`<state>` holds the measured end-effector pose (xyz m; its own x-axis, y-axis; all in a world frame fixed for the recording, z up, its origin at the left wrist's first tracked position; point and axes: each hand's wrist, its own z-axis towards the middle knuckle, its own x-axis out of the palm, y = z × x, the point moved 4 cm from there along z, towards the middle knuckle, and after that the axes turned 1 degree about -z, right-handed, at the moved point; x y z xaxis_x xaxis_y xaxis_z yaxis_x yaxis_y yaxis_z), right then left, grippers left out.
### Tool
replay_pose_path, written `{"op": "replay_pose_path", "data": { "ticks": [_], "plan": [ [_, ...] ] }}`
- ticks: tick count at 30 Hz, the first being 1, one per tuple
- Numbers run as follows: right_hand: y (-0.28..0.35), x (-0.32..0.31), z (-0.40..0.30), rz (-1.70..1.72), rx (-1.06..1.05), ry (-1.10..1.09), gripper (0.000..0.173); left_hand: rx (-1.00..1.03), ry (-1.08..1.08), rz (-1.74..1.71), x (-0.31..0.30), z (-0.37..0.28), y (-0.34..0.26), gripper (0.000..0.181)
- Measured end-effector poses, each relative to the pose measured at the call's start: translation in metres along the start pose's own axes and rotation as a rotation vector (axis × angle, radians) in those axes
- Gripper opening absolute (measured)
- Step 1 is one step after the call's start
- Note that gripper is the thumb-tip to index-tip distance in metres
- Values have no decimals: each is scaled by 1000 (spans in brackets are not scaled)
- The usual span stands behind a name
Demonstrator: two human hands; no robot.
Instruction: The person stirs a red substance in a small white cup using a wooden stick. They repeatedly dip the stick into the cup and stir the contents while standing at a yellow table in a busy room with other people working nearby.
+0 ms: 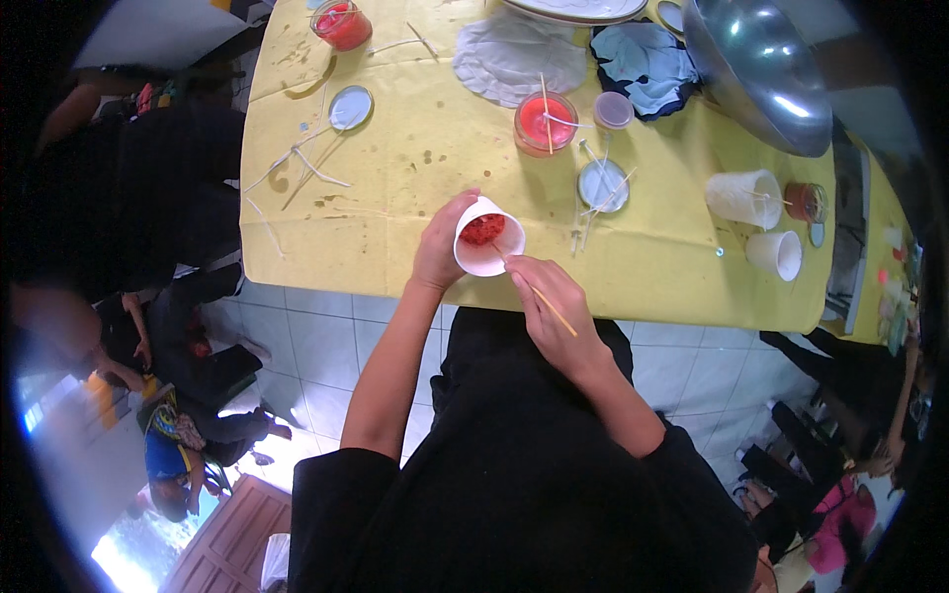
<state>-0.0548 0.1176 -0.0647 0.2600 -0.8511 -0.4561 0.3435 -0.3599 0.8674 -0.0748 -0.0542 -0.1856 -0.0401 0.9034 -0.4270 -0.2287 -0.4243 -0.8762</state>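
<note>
My left hand [439,248] is wrapped around a white paper cup [489,261], tilted so that its mouth faces me. Red crumbly material [482,230] lies at the bottom of the cup. Between the fingers of my right hand [552,307] is a thin wooden stick [547,305], its tip inside the cup close to the red material. Beyond the cup stands a glass jar [545,137] filled with something pinkish red. A stick rests across the jar's mouth with a white string tied to it.
A yellow tablecloth [415,170] covers the table. Metal lids [351,107], a second red-filled jar [341,26], cloths [519,59] and a large steel bowl [764,74] lie farther out. White cups [775,254] are at right. People are near both sides.
</note>
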Motion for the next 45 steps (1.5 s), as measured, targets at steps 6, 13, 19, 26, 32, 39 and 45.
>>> {"op": "replay_pose_path", "data": {
  "ticks": [6,13,19,26,32,39,45],
  "plan": [
    [-2,2,-1,-45,-26,-17,12,57,-8,9,-1,-1,-2,61],
    [8,13,-2,42,3,5,13,22,19,-58,0,-2,1,57],
    [4,10,-3,208,108,4,12,-214,-3,-311,5,-4,18,56],
    [13,2,-4,-56,-13,47,13,79,-12,153,-3,4,-10,68],
    [11,-2,-6,-28,-4,61,14,80,-29,121,-1,0,-1,63],
    [16,5,-8,-21,17,92,15,157,-22,206,-3,5,-14,53],
    [15,-5,-5,-65,86,91,13,173,-25,227,-3,4,-17,51]
  ]
}}
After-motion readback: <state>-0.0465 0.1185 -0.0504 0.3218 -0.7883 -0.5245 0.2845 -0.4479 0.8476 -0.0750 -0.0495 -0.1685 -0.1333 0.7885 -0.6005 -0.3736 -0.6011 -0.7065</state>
